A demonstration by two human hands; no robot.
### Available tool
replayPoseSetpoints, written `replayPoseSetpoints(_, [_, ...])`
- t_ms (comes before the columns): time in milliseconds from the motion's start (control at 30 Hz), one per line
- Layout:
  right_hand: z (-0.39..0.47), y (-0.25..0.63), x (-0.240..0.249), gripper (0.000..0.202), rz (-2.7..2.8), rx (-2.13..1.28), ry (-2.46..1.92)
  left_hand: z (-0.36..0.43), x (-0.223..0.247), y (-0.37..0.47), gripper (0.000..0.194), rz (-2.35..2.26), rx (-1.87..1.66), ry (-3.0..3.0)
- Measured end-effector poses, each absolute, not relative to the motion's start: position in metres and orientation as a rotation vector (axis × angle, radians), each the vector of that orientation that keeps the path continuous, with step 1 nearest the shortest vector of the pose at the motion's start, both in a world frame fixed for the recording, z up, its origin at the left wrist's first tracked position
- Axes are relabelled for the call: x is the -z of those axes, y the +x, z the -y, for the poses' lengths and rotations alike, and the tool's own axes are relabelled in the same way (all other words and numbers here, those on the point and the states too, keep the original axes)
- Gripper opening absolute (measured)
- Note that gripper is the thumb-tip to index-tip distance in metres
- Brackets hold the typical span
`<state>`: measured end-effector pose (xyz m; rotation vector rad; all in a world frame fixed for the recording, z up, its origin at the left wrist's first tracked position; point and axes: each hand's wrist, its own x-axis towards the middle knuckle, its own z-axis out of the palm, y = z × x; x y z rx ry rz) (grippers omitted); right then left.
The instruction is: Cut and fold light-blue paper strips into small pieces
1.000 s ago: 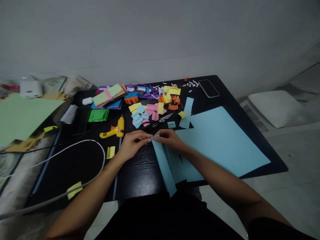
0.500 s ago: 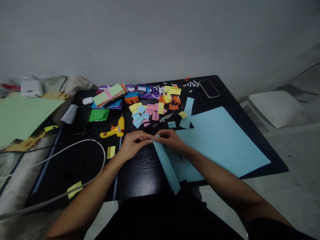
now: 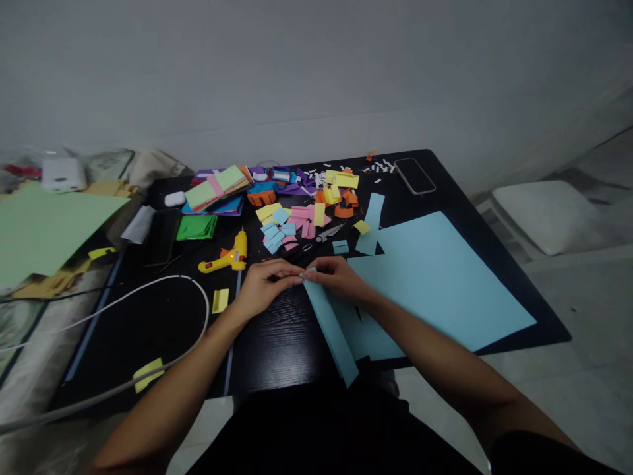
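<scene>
A long folded strip of light blue paper [image 3: 332, 328] slants across the front of the black table, its near end reaching past the table edge. At its far end, my right hand [image 3: 339, 277] pinches the paper between thumb and fingers. My left hand [image 3: 267, 284] has its thumb and fingertips closed on the same tip, meeting the right fingertips. Under my right forearm lies a large light blue sheet [image 3: 445, 284]. Just beyond the hands are scissors [image 3: 319, 243] and a small folded blue piece [image 3: 340, 247].
A yellow glue gun [image 3: 230, 254] lies left of my hands. Behind are piles of cut coloured paper [image 3: 306, 221], a green packet [image 3: 196, 227] and a paper stack [image 3: 220, 188]. A phone [image 3: 414, 176] rests at the back right. A white cable [image 3: 205, 297] loops at left.
Hardly anything differs. Both hands keep their pinch on the strip's tip, and the view has shifted very slightly.
</scene>
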<state>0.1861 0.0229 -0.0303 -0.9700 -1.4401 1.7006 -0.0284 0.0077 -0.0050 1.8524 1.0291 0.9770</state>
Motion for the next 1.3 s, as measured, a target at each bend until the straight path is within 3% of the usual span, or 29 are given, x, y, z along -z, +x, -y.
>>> replayPoseSetpoints(400, [-0.022, 0.186, 0.029, 0.032, 1.395, -1.737, -0.973, -0.008, 0.005, -0.029, 0.014, -1.036, -0.935, 1.825])
replayPoseSetpoints(867, [-0.023, 0.184, 0.031, 0.034, 1.366, -1.749, -0.961, -0.003, 0.004, -0.022, 0.028, -1.077, -0.766, 1.645])
replayPoseSetpoints(1300, [-0.022, 0.185, 0.025, 0.039, 1.336, -1.715, -1.017, -0.006, 0.006, -0.021, 0.027, -1.121, -0.844, 1.582])
